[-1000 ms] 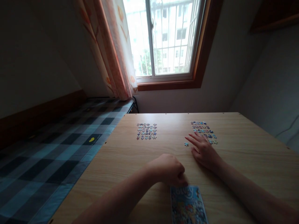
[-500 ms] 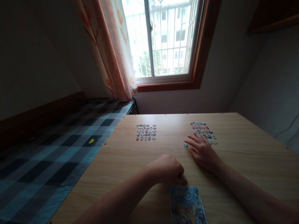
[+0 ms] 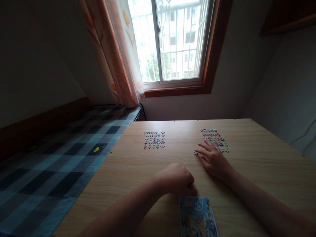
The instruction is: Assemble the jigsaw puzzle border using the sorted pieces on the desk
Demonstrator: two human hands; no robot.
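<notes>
My right hand [image 3: 214, 158] rests on the table with its fingers spread, over the near side of the right group of jigsaw pieces [image 3: 211, 135]. By its fingertips lies a single light-blue jigsaw piece [image 3: 196, 153]. My left hand [image 3: 176, 177] is curled closed on the tabletop, just beyond the top edge of a blue picture box or card [image 3: 197, 217] with cartoon figures and the word "Bluey". Its fingertips are turned away, so whatever they hold is hidden. Further left, another group of jigsaw pieces [image 3: 154, 140] lies in rows.
The wooden table [image 3: 123, 171] reaches toward the wall under a barred window [image 3: 181, 42]. Left of it stands a bed with a checked cover [image 3: 74, 158]. A floral curtain [image 3: 116, 52] hangs beside the window.
Both hands keep nearly the same places and poses. The right fingertips sit almost as before beside the single piece; the view has shifted very slightly.
</notes>
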